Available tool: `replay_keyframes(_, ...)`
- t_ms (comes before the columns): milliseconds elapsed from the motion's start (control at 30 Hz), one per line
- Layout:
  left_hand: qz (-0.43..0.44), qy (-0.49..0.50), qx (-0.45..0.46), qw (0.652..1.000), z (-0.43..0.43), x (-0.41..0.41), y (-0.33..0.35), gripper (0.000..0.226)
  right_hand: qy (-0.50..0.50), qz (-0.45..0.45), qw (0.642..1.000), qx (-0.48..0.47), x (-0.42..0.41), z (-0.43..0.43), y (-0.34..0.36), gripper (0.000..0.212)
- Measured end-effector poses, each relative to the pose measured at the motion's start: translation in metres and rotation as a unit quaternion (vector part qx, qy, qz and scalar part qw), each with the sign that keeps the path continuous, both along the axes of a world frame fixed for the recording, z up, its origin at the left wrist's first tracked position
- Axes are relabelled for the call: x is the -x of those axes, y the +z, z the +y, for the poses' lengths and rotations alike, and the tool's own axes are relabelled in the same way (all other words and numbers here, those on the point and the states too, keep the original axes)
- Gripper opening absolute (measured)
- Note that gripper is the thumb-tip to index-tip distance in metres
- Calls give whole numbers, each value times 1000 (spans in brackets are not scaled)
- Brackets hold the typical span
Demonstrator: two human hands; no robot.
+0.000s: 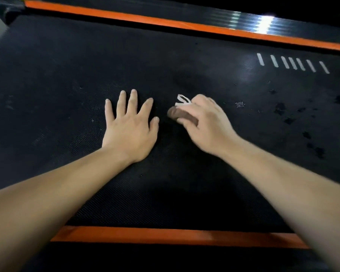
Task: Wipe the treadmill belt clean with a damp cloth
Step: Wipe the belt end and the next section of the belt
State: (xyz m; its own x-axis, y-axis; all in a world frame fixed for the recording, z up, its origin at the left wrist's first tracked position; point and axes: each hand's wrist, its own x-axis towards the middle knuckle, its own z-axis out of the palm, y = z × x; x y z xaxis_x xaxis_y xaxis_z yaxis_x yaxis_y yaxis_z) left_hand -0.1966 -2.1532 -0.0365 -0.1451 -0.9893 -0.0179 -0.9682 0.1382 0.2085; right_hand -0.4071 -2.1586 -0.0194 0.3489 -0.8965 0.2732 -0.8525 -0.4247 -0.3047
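1. Head view: left hand (130, 126) lies flat on black textured treadmill belt (165, 65) at centre, fingers straight and spread apart.
2. right hand (206, 124) is just at 3 o'clock of it, fingers curled and clamped on small brown rolled cloth with white loop (182, 114), low over the belt; contact is blurred.
3. dark wet spots (281, 108) at 3 o'clock, white stripe marks (292, 63) at 2 o'clock, orange edge strip (165, 235) at 6 o'clock.

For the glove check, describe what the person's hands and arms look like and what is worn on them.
Both are bare. The left hand and right hand wear no gloves, and no rings show. The left forearm and right forearm carry no sleeve, watch or band as far as the frame's edge. The right hand is slightly blurred.
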Motion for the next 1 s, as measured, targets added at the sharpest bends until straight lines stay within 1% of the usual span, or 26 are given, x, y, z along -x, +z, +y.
replay_keyframes(33,-2,-1,0,1000,0,0,0,61,0,6,1000,4,7,-13,2,30)
replay_keyframes(100,-2,-3,-1,1000,0,0,0,61,-99,-10,995,12,20,-56,7,28)
replay_keyframes(133,-1,-2,0,1000,0,-1,0,61,-162,-16,987,6,22,-71,10,27)
replay_keyframes(167,1,-3,0,1000,0,-1,1,61,-200,-17,980,2,17,-79,9,26)
replay_keyframes(200,4,-2,-2,1000,0,-1,2,61,-193,-13,981,0,4,-75,7,25)
replay_keyframes(233,8,0,-4,1000,0,-1,2,62,-144,-12,990,3,-10,-63,5,25)
replay_keyframes(300,13,6,-2,1000,0,-1,3,62,-7,-23,1000,-2,-26,-30,4,28)
replay_keyframes(333,15,7,-1,1000,0,-1,4,63,36,-23,999,-14,-23,-21,4,31)
replay_keyframes(367,16,10,-2,1000,0,0,4,63,50,-14,998,-17,-16,-25,8,33)
replay_keyframes(400,18,12,-4,1000,0,-1,4,64,33,-3,999,-10,-9,-41,11,33)
replay_keyframes(467,19,13,-10,1000,0,0,6,65,-92,-7,996,-4,6,-83,17,29)
replay_keyframes(500,21,15,-13,1000,-1,0,7,65,-158,-16,987,-19,11,-98,19,28)
replay_keyframes(533,24,17,-18,999,-2,1,9,65,-190,-20,981,-23,9,-103,16,28)
replay_keyframes(567,27,18,-24,999,-2,2,11,64,-182,-19,983,-27,2,-98,13,29)
replay_keyframes(600,30,19,-27,999,-2,3,12,62,-132,-15,991,-17,-9,-85,11,31)
replay_keyframes(667,37,17,-20,999,-7,5,14,58,7,-28,999,-17,-20,-50,6,30)
replay_keyframes(700,41,14,-15,999,-11,7,14,57,51,-28,998,-33,-15,-41,4,30)
replay_keyframes(733,46,12,-9,999,-16,10,14,57,68,-10,997,-33,-8,-47,4,30)
replay_keyframes(767,49,8,-6,999,-22,13,15,57,55,9,998,-13,2,-65,5,30)
replay_keyframes(800,53,3,-5,999,-28,16,16,57,0,15,1000,8,13,-87,8,29)
replay_keyframes(867,56,-9,-2,998,-43,25,17,58,-155,2,988,8,36,-125,11,25)
replay_keyframes(900,53,-13,-1,999,-51,30,18,59,-196,-4,981,4,41,-134,10,24)
replay_keyframes(933,49,-16,-4,999,-59,36,19,60,-204,0,979,4,38,-137,8,26)
replay_keyframes(967,46,-17,-14,999,-66,41,19,61,-180,7,984,2,32,-131,6,28)
replay_keyframes(1000,42,-15,-25,999,-72,45,18,62,-131,6,991,0,25,-121,4,30)
